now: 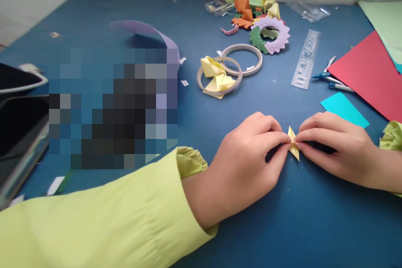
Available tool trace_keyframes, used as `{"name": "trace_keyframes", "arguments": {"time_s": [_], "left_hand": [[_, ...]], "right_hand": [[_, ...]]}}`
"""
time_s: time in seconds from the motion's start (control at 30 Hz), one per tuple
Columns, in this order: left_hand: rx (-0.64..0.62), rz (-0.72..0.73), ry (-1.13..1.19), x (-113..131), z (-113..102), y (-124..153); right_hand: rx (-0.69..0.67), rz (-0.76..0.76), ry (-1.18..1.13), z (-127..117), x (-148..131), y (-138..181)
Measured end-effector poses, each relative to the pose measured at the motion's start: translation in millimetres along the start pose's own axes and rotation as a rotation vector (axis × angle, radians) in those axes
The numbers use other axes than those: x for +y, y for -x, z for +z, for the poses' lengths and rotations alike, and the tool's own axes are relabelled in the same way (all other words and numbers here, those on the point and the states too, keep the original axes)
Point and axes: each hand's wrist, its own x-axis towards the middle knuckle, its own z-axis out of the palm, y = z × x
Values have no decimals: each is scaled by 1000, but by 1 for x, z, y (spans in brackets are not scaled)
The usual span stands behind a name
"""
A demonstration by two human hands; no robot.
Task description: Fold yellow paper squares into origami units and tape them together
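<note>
Between my two hands is a small folded piece of yellow paper (294, 152), pointed at its top and bottom ends. My left hand (251, 167) pinches its left side with thumb and forefinger. From the right, my right hand (339, 146) pinches the opposite side the same way. The fingertips nearly meet at the paper's middle and hide part of it. Beyond my right hand lies a turquoise paper piece (345, 109). Further off, several folded yellow paper pieces (220, 81) rest in and over a tape roll (199, 78).
A second tape roll (259, 60), a paper ring (281, 35) and orange folded papers (241, 4) are at the back. A clear ruler (306, 59), a compass (325, 76) and red paper (370, 73) lie right. A purple strip (171, 46) curls at left, beside a blurred-out area.
</note>
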Motion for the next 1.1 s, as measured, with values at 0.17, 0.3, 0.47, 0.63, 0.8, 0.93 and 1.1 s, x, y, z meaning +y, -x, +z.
{"name": "trace_keyframes", "arguments": {"time_s": [0.17, 0.3, 0.47, 0.63, 0.8, 0.93, 1.1], "left_hand": [[-9, -2, 12, 0, -1, 0], [-12, -4, -8, 1, -1, 0], [-9, 145, -114, 4, -6, 5], [-102, 408, -243, 3, -11, 8], [-244, 523, -248, 0, -12, 10], [-283, 555, -233, 2, -14, 12], [-178, 450, -170, 3, -15, 11]], "right_hand": [[-32, -17, 17, -1, 2, 0], [-39, -38, 53, 0, 3, -1], [-61, -81, 110, 0, 1, -2], [-78, -71, 114, 0, 0, -2], [-84, -62, 124, -1, -1, -3], [-94, -52, 115, -1, -1, -4], [-87, -67, 119, -1, 0, -4]]}}
